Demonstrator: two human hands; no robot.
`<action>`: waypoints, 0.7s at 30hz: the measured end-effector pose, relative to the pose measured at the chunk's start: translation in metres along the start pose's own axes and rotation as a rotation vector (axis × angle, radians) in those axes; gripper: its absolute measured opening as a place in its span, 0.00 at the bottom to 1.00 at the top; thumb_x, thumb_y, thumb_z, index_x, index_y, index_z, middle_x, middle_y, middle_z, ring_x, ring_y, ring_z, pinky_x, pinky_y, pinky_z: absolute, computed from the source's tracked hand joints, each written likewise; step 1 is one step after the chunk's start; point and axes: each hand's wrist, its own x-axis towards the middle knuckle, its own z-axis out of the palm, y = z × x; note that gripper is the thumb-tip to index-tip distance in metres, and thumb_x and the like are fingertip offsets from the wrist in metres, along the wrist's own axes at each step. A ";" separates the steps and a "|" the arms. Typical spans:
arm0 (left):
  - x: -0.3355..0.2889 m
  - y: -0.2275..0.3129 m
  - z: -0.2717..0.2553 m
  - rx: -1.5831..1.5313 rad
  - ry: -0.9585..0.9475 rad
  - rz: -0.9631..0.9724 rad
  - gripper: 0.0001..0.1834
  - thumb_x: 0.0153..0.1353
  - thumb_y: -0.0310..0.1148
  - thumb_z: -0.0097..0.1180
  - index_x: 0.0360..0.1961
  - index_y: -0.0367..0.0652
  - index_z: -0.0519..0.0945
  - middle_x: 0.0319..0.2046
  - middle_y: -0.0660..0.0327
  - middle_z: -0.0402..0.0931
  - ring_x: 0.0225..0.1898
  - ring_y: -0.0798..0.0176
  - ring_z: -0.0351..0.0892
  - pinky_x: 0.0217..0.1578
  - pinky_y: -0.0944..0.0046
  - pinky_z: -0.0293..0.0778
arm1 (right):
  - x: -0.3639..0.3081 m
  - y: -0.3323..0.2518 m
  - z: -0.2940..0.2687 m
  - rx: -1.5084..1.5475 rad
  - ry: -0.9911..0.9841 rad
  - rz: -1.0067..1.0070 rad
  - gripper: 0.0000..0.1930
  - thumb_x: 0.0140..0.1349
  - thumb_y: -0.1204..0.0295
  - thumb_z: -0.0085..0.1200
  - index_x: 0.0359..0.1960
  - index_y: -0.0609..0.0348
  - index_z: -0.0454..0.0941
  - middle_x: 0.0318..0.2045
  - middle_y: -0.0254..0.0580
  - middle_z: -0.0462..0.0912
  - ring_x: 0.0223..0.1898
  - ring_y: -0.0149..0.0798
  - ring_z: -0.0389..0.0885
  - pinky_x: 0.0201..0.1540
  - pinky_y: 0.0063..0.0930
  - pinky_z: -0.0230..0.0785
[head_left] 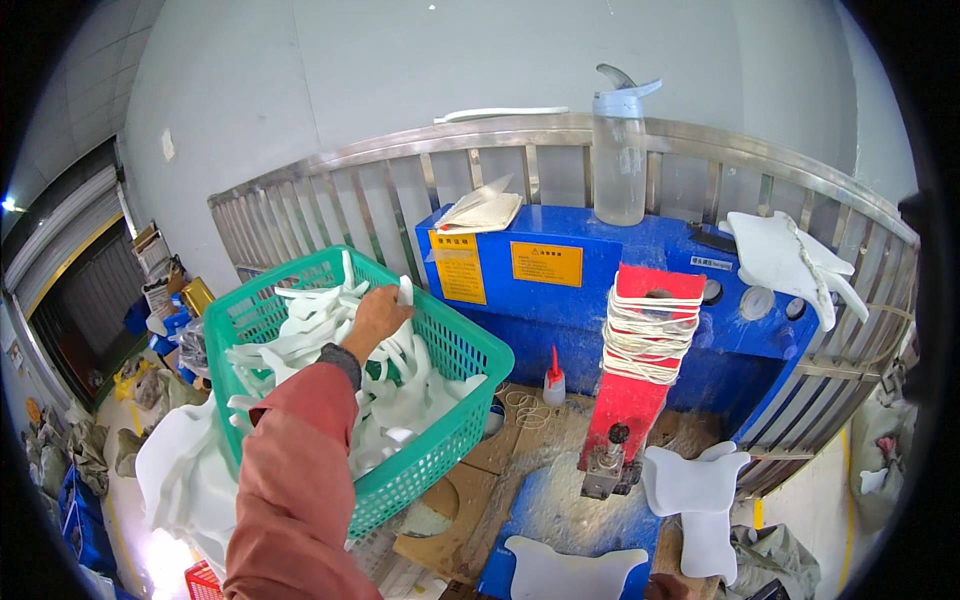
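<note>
My left hand (380, 318), at the end of a reddish-brown sleeve, reaches into a green plastic basket (470, 345). Its fingers close on a curved white strip (405, 290) that sticks up among many more. White flat and curved pieces (410, 440) heap up in the basket. A white shaped sheet (575, 572) lies at the lower edge on the blue base plate (540, 500) of a machine. Beside that sheet a small reddish-brown patch shows at the frame's edge; whether it is my right hand or sleeve I cannot tell.
A red machine arm (650, 350) wrapped with pale cord stands over the base plate, before a blue machine body (560, 290). More white sheets (695, 485) lie right. On the blue body stand a water bottle (620, 160) and a notebook (485, 213). A small red-tipped bottle (554, 385) stands behind.
</note>
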 end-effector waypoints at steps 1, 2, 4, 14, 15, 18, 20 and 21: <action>0.000 0.000 -0.010 -0.019 0.040 0.005 0.20 0.55 0.43 0.70 0.41 0.38 0.84 0.39 0.46 0.86 0.44 0.39 0.86 0.47 0.46 0.80 | 0.000 0.000 0.001 0.028 -0.007 -0.012 0.15 0.71 0.67 0.59 0.54 0.62 0.84 0.44 0.55 0.89 0.45 0.47 0.90 0.48 0.38 0.80; 0.001 -0.002 -0.023 -0.034 0.068 0.007 0.19 0.55 0.42 0.69 0.41 0.38 0.84 0.39 0.46 0.86 0.44 0.39 0.86 0.47 0.46 0.80 | -0.001 -0.001 0.003 0.058 -0.014 -0.022 0.15 0.71 0.67 0.59 0.54 0.62 0.84 0.44 0.55 0.89 0.45 0.48 0.90 0.48 0.38 0.80; 0.001 -0.008 -0.060 -0.108 0.121 0.028 0.16 0.55 0.36 0.66 0.42 0.39 0.84 0.39 0.47 0.86 0.44 0.40 0.86 0.48 0.48 0.80 | 0.000 -0.006 0.003 0.061 0.006 -0.113 0.15 0.72 0.68 0.58 0.54 0.61 0.84 0.44 0.56 0.89 0.46 0.50 0.90 0.48 0.39 0.80; -0.151 0.043 -0.244 -0.927 0.062 0.248 0.19 0.60 0.19 0.60 0.54 0.35 0.83 0.51 0.60 0.84 0.47 0.67 0.84 0.50 0.63 0.81 | -0.012 -0.131 -0.035 0.009 0.074 -0.419 0.13 0.68 0.73 0.61 0.51 0.63 0.81 0.45 0.55 0.85 0.41 0.48 0.87 0.42 0.37 0.80; -0.178 0.052 -0.254 -0.899 0.038 0.249 0.19 0.60 0.19 0.60 0.54 0.35 0.83 0.51 0.58 0.84 0.47 0.65 0.84 0.51 0.63 0.81 | -0.011 -0.152 -0.039 0.115 0.077 -0.414 0.11 0.65 0.74 0.61 0.47 0.64 0.82 0.39 0.55 0.86 0.38 0.49 0.86 0.41 0.38 0.78; -0.265 0.076 -0.250 -1.107 -0.188 0.380 0.19 0.62 0.21 0.63 0.55 0.35 0.82 0.51 0.56 0.85 0.53 0.62 0.83 0.54 0.64 0.78 | -0.013 -0.204 -0.053 0.304 0.147 -0.534 0.13 0.62 0.76 0.60 0.47 0.67 0.84 0.41 0.56 0.87 0.42 0.52 0.86 0.48 0.40 0.77; -0.308 0.097 -0.219 -1.213 -0.285 0.618 0.19 0.61 0.20 0.64 0.55 0.36 0.83 0.54 0.52 0.83 0.58 0.57 0.82 0.57 0.58 0.77 | -0.016 -0.225 -0.057 0.399 0.073 -0.651 0.17 0.62 0.75 0.58 0.52 0.69 0.82 0.54 0.58 0.84 0.55 0.52 0.82 0.61 0.39 0.71; -0.329 0.106 -0.198 -1.287 -0.426 0.540 0.19 0.61 0.19 0.64 0.54 0.37 0.84 0.55 0.51 0.83 0.59 0.56 0.80 0.59 0.57 0.76 | -0.017 -0.231 -0.054 0.565 -0.074 -0.636 0.20 0.64 0.74 0.58 0.57 0.69 0.79 0.58 0.57 0.81 0.60 0.50 0.79 0.65 0.38 0.67</action>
